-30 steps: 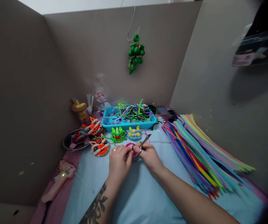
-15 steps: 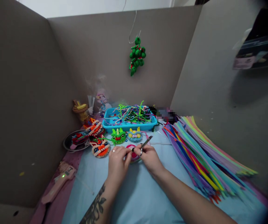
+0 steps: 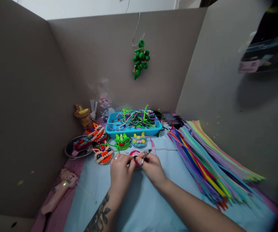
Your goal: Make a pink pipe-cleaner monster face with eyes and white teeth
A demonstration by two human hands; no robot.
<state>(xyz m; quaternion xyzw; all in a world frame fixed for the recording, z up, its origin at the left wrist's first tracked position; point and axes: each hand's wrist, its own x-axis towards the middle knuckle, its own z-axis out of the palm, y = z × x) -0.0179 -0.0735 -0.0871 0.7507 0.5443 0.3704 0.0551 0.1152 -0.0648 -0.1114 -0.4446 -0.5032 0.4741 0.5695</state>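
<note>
Both hands meet over the blue-covered table. My left hand point(image 3: 121, 169) is closed, its thumb and forefinger pinching a small black fuzzy piece point(image 3: 135, 157). Closed as well, my right hand point(image 3: 155, 170) has small metal scissors point(image 3: 147, 153) tucked in its fingers, while its fingertips touch the black piece. Under the fingertips lies a round piece with a pink edge point(image 3: 135, 152), mostly hidden by the hands. Just beyond are a green animal head point(image 3: 122, 142) and a light blue one with yellow ears point(image 3: 139, 141), both of chenille stems. An orange and cream head point(image 3: 104, 155) lies left of my left hand.
A blue tray point(image 3: 134, 132) of stem scraps stands at the back. Bundles of coloured chenille stems point(image 3: 209, 161) cover the right side. On the left are a metal bowl point(image 3: 68, 151), a pink glue gun point(image 3: 60, 193) and a brown-lidded cup point(image 3: 83, 115). Grey partitions enclose the table.
The scissors have tilted lower in my right hand. Both hands stay together at the black piece, and the whole view has shifted slightly.
</note>
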